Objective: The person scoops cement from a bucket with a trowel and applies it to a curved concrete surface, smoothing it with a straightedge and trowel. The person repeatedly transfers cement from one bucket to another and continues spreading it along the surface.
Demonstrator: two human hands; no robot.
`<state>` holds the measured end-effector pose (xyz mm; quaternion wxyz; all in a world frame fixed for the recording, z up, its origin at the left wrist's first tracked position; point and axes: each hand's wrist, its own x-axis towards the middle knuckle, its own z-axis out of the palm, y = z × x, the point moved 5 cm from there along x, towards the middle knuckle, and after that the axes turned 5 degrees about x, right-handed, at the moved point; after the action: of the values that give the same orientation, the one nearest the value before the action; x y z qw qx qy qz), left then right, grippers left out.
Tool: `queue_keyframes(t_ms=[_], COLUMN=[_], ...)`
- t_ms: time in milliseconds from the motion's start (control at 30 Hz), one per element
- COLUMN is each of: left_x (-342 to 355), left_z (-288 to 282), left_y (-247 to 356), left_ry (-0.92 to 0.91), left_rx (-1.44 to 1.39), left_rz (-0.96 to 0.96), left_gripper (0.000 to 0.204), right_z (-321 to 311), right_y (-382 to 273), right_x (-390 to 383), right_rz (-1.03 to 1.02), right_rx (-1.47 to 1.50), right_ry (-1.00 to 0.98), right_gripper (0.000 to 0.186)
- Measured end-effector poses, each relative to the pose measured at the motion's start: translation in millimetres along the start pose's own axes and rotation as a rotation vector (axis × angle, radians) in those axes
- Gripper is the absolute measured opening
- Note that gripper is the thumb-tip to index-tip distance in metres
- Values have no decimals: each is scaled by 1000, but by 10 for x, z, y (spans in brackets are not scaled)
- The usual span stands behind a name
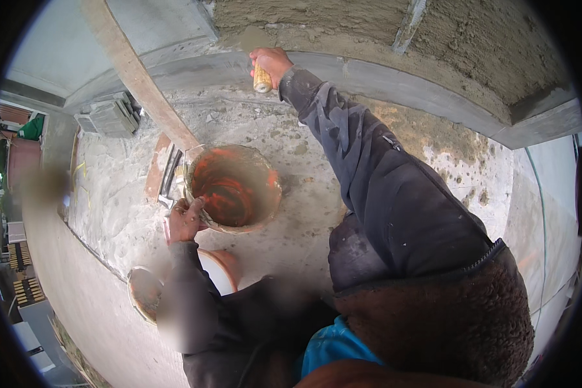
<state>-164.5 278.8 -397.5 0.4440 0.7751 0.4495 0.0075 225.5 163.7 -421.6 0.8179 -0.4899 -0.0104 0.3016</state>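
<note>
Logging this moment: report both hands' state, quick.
Left hand: closed on the rim of the round, mortar-smeared orange bucket.
Right hand: closed around the yellowish cylindrical handle of a grey-bladed trowel.

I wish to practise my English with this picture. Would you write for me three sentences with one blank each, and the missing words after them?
1. The left hand holds the large bucket by its rim; the bright smears inside are ____ (colour).
2. The right hand, gripping a yellowish handle, is ____ (nearer to / farther from) the rough wall than the left hand.
3. In the picture, the stack of grey slabs lies to the ____ (left / right) of the large bucket.

Missing words: orange; nearer to; left.
</note>
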Motion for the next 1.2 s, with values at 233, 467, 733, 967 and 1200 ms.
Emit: queue_keyframes(t_ms=[233, 467, 733, 967, 1200], left_x=[86, 9, -22, 170, 169], left_z=[82, 189, 197, 354, 442], left_y=[-60, 73, -34, -218, -62], left_ry=[-75, -47, -47, -62, -60], left_rx=[36, 36, -4, -34, 29], left_rz=[-61, -14, -52, -64, -50], left_gripper=[41, 37, 34, 32, 33], right_z=[-995, -1932, -2538, -2093, -2230], right_y=[-586, -1205, -1424, -1507, -1868], right_x=[-662, -1209, -1542, -1438, -1162], right_rz=[137, 215, 189, 165, 110], right_rx=[-119, -164, -14, -1075, -1527], right_ry=[-45, -201, -308, -170, -143], right_gripper=[15, 23, 40, 75, 74])
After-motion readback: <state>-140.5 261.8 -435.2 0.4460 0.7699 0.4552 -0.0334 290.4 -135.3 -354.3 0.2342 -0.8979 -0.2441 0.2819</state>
